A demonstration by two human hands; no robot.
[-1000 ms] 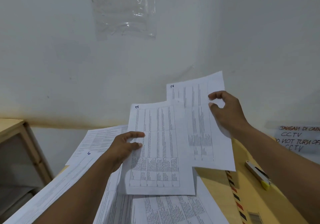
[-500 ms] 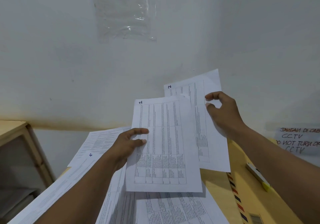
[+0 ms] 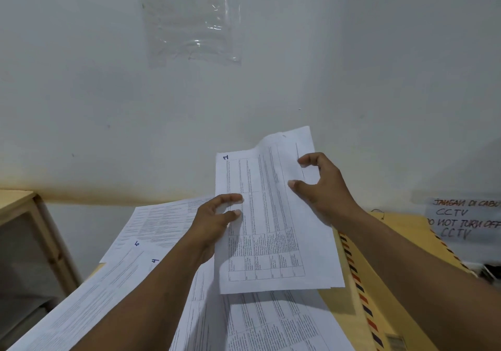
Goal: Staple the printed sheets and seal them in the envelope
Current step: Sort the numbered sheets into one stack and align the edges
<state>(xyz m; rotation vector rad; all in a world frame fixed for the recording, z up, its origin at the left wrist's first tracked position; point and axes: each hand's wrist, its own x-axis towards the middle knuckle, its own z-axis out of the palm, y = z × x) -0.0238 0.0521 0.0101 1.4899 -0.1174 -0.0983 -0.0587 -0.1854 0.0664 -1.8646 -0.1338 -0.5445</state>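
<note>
- Holding two sheets up off the desk, I have my left hand (image 3: 214, 223) pinching the left edge of the sheet marked 1 (image 3: 271, 228), thumb on its printed face and fingers behind it.
- My right hand (image 3: 322, 188) is closed on the right edge of the second sheet (image 3: 287, 144), which lies behind the first and shows only along the top right; its thumb and forefinger curl over the front.
- The long axis of both sheets runs away from me, tilted a little right; the two top edges are out of line, so I judge squaring them is the next move, and both hands are equally placed for it.
- Below my grips, more printed pages (image 3: 265, 323) lie spread loose on the desk, two to the left marked 4 (image 3: 154, 260) and 5 (image 3: 137, 243).
- Right of my right wrist lies the envelope (image 3: 385, 277), brown with a striped border, flat and clear of the sheets.
- I cannot find a stapler here.
- Beyond everything, a handwritten CCTV notice (image 3: 461, 220) hangs on the wall.
</note>
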